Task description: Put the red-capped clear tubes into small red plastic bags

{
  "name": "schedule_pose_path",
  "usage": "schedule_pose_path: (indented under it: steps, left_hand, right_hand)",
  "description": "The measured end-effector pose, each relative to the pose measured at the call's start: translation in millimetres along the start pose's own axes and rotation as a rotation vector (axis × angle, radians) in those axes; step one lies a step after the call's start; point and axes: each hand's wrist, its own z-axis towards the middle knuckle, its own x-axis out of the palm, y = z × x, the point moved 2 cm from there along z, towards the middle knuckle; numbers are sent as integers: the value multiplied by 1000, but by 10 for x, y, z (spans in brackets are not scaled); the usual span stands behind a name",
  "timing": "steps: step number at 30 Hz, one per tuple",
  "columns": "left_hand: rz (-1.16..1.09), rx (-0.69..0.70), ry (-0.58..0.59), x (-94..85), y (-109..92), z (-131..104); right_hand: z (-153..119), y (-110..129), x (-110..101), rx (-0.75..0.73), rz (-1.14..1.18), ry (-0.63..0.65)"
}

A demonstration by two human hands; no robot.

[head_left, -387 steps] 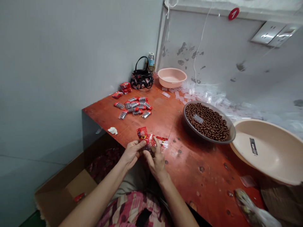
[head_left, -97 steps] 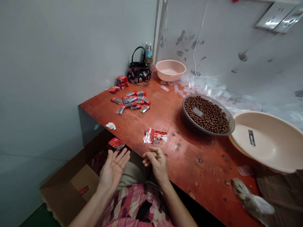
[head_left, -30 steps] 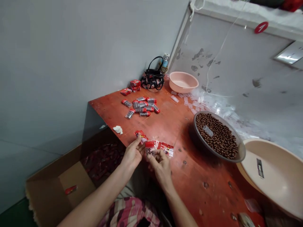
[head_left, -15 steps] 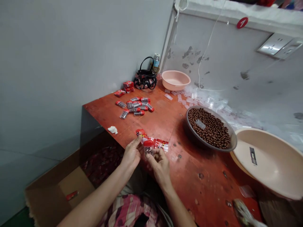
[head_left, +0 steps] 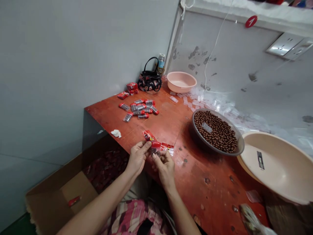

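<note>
Both my hands meet over the near edge of the red table (head_left: 181, 130) around a small clear candy container (head_left: 155, 150) with a red cap and dark balls inside. My right hand (head_left: 166, 167) grips its clear body from the right. On the left, my left hand (head_left: 139, 156) pinches at the red cap with thumb and finger; its other fingertips are partly hidden. Just behind the container lie red printed wrappers (head_left: 166, 147) with clear parts. Several filled red-capped containers (head_left: 140, 107) lie further back on the table.
A grey bowl of brown candy balls (head_left: 215, 130) stands right, beside a large peach basin (head_left: 286, 163). Behind are a small peach basin (head_left: 181, 78), clear empty containers (head_left: 234, 114) and a black handbag (head_left: 149, 81). A cardboard box (head_left: 49, 195) sits below left; crumpled tissue (head_left: 115, 133) lies near the edge.
The container has tipped from upright with its cap clearly showing to a more tilted pose, and my left thumb has moved right onto the cap. The rest stays put.
</note>
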Motion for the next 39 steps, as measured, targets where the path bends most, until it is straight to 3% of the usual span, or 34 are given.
schedule_pose_path:
  steps: [7, 12, 17, 25, 29, 35, 39]
  left_hand:
    - [12, 13, 11, -2, -9, 13]
    - [28, 24, 11, -2, 45, -8]
    - [59, 49, 45, 13, 79, -17]
    - [136, -120, 55, -7, 52, -8]
    - [166, -91, 69, -4, 37, -6]
    - [277, -118, 118, -26, 33, -11]
    - [276, -143, 145, 0, 40, -66]
  right_hand:
    - [-5, -45, 14, -90, -97, -12]
    - [22, -70, -15, 41, 89, 133]
    - [19, -59, -84, -20, 35, 27]
    - [11, 7, -117, -75, 16, 55]
    - [1, 5, -149, -130, -59, -19]
    - [-4, -62, -129, 48, 154, 100]
    - [-30, -44, -155, -61, 53, -51]
